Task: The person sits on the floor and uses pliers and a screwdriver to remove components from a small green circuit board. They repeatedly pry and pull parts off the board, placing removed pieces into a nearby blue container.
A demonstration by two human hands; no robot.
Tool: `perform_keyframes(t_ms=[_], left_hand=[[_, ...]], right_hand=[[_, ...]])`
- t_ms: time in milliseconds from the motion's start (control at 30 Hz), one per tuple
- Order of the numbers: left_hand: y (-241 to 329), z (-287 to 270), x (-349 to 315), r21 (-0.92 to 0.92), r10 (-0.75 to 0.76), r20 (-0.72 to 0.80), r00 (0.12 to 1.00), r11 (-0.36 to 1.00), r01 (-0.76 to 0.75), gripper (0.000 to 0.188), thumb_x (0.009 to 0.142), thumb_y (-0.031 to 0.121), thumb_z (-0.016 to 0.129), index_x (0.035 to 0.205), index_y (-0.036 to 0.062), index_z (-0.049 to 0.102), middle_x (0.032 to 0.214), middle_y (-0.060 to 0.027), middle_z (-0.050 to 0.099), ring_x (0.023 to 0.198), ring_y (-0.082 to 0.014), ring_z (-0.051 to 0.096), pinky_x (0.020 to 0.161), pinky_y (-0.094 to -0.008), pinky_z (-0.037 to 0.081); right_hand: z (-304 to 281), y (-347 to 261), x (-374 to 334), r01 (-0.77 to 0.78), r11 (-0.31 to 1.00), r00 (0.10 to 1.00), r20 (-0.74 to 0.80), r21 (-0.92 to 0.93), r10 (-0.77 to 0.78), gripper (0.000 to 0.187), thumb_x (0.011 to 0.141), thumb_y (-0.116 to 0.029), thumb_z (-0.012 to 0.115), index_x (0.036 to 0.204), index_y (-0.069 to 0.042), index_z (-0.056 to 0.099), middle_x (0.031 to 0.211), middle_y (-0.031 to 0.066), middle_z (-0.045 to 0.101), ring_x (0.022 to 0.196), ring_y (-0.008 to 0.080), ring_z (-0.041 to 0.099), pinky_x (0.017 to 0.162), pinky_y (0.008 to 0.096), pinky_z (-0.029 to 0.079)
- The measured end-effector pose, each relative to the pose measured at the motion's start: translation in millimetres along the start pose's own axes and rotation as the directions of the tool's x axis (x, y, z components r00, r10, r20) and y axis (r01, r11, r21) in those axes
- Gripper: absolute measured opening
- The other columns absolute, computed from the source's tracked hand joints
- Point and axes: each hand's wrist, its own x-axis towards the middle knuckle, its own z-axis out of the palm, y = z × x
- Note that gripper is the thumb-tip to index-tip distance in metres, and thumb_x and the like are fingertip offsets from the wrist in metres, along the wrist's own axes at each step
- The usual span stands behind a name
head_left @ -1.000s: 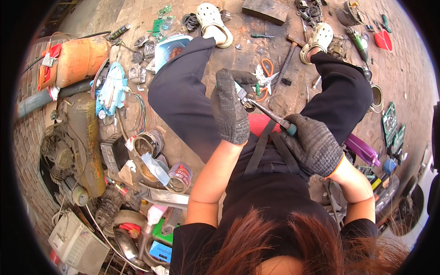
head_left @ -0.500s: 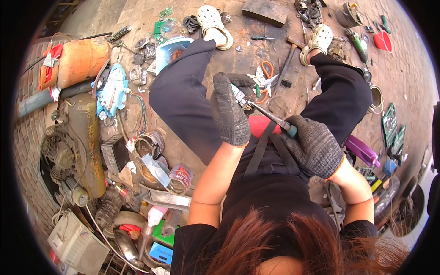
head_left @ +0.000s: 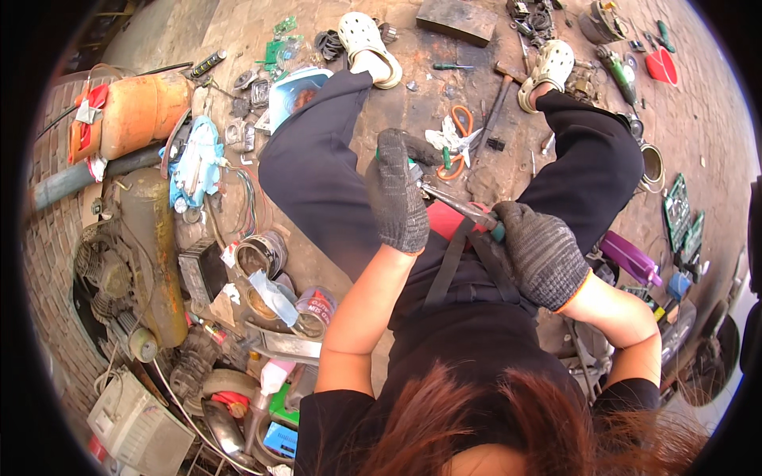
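Observation:
My left hand [head_left: 398,193], in a dark grey knitted glove, is closed around a small part [head_left: 415,170] with pale and green patches. Most of that part is hidden by the glove, and its kind is not clear. My right hand [head_left: 542,252], gloved alike, grips a long metal tool with a dark green handle [head_left: 498,232]. The tool's tapering metal end [head_left: 454,198] points left and reaches the part at my left hand. Whether it is a screwdriver or pliers I cannot tell. Both hands are above my lap, over a red patch [head_left: 447,220].
Orange-handled scissors [head_left: 463,121] and a hammer [head_left: 498,103] lie between my feet. Beyond them are a screwdriver [head_left: 452,67] and a dark metal block [head_left: 457,21]. An orange gas cylinder [head_left: 147,107] and open cans [head_left: 262,252] are at left; circuit boards [head_left: 677,210] lie at right.
The tool in my right hand has tilted a little and its metal end has shifted slightly down and left. My left hand has turned a little around the part.

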Motion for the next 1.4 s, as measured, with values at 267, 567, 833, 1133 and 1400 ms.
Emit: perform_keyframes(t_ms=[267,567,833,1133,1400], left_hand=[[-8.0,-7.2,-3.3,-0.102,-0.086,0.035,0.996,0.991,0.089,0.046,0.095,0.049,0.05,0.086,0.0059,0.061,0.073,-0.0029,0.061,0.06,-0.0085,0.052,0.056,-0.0208,0.039],[-9.7,-9.0,-3.7,-0.083,-0.013,-0.008,1.0,0.996,0.012,0.049,0.099,0.047,0.041,0.086,0.0036,0.059,0.076,-0.0016,0.059,0.069,-0.0088,0.053,0.064,-0.0236,0.042],[-5.6,6.9,1.6,-0.471,0.0,-0.128,0.992,0.88,-0.06,0.049,0.099,0.048,0.041,0.086,0.0027,0.055,0.078,-0.0058,0.059,0.068,-0.0128,0.055,0.063,-0.0237,0.044],[-11.4,3.5,4.7,-0.678,-0.245,-0.122,0.962,0.728,0.099,0.038,0.098,0.043,0.047,0.091,0.0061,0.057,0.078,-0.0054,0.06,0.07,-0.0145,0.058,0.062,-0.0275,0.05],[-2.8,3.6,5.9,-0.607,-0.359,-0.022,0.933,0.747,0.273,0.036,0.091,0.045,0.058,0.088,0.0093,0.06,0.072,-0.0034,0.061,0.06,-0.0142,0.056,0.054,-0.0281,0.049]], right_hand=[[-11.8,6.9,9.0,0.14,0.907,0.937,0.244,0.397,-0.251,0.036,0.087,-0.03,0.063,0.098,0.004,0.058,0.077,0.0253,0.059,0.077,0.0429,0.059,0.066,0.045,0.047],[1.0,12.8,12.1,0.129,0.818,0.953,0.156,0.56,-0.258,0.034,0.087,-0.029,0.061,0.098,0.003,0.058,0.076,0.0233,0.059,0.076,0.0406,0.059,0.068,0.0439,0.047],[11.9,-6.4,7.9,-0.146,0.624,0.955,0.274,0.768,-0.113,0.036,0.088,-0.03,0.063,0.099,0.003,0.055,0.074,0.0204,0.06,0.074,0.0375,0.062,0.065,0.0412,0.048],[18.1,-7.1,10.8,0.17,0.855,0.985,-0.049,0.49,-0.168,0.033,0.087,-0.029,0.063,0.1,0.0,0.056,0.073,0.02,0.059,0.072,0.0402,0.059,0.066,0.044,0.047],[-8.1,-0.1,2.4,0.155,0.92,0.988,-0.063,0.36,-0.141,0.034,0.087,-0.032,0.063,0.095,0.0,0.058,0.073,0.0212,0.06,0.073,0.0401,0.061,0.066,0.0467,0.048]])
